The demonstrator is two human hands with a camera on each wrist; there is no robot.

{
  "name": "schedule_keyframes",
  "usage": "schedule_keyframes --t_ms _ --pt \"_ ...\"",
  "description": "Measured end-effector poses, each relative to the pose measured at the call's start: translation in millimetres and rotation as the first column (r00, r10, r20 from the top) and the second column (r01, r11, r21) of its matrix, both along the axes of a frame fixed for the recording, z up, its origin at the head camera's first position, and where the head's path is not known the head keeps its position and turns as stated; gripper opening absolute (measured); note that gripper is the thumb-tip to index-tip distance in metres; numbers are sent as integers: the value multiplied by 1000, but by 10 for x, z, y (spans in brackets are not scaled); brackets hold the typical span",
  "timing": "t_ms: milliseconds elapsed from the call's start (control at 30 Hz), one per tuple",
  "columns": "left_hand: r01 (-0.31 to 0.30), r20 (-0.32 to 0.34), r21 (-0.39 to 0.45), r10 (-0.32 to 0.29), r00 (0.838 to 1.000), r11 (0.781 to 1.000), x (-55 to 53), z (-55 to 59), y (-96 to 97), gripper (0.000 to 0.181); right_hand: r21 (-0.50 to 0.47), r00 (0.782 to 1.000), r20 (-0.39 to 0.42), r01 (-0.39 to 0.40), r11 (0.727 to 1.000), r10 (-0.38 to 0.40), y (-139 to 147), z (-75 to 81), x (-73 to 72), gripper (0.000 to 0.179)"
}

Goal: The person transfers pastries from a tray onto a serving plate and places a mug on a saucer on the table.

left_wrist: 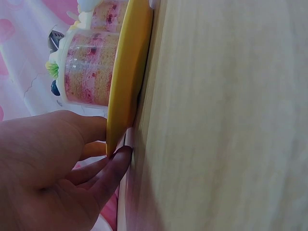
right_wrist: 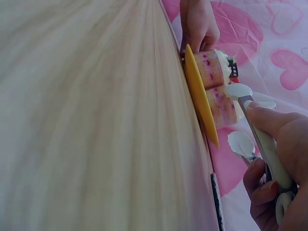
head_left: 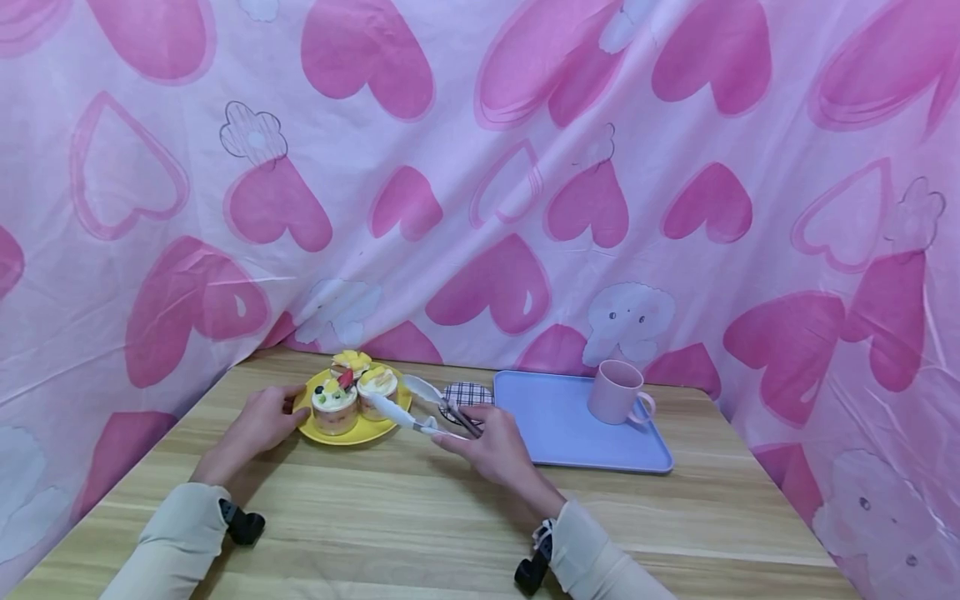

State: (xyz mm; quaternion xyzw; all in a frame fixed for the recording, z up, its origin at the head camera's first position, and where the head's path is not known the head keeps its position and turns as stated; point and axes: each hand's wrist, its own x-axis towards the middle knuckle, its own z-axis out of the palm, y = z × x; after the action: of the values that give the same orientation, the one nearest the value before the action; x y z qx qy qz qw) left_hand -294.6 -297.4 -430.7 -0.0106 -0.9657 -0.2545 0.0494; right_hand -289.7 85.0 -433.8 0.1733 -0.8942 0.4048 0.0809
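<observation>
At the left of the table, my left hand [head_left: 262,423] pinches the near-left rim of a yellow plate [head_left: 371,432]. Its thumb lies over the rim and its fingers reach under it in the left wrist view. Three clear cups of layered cake stand on the plate; the front cake cup [head_left: 334,410] has cream, berries and green bits, the others yellow fruit. My right hand [head_left: 498,446] grips a pair of tongs [head_left: 393,410] with white scoop-shaped ends. Those ends are spread apart beside the right cake cup [right_wrist: 224,103], one overlapping it in the right wrist view.
A round checked coaster [head_left: 467,393] lies behind the tongs. Right of it is a blue tray [head_left: 585,442], with a pink mug [head_left: 617,390] at its back right corner. A pink heart-print cloth [head_left: 465,200] hangs behind the wooden table [head_left: 390,525].
</observation>
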Motion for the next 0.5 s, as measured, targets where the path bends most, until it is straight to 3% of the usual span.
schedule_keyframes --t_ms 500 --pt "6 1 10 -6 1000 1000 16 12 21 56 -61 998 11 65 996 -64 210 6 -23 85"
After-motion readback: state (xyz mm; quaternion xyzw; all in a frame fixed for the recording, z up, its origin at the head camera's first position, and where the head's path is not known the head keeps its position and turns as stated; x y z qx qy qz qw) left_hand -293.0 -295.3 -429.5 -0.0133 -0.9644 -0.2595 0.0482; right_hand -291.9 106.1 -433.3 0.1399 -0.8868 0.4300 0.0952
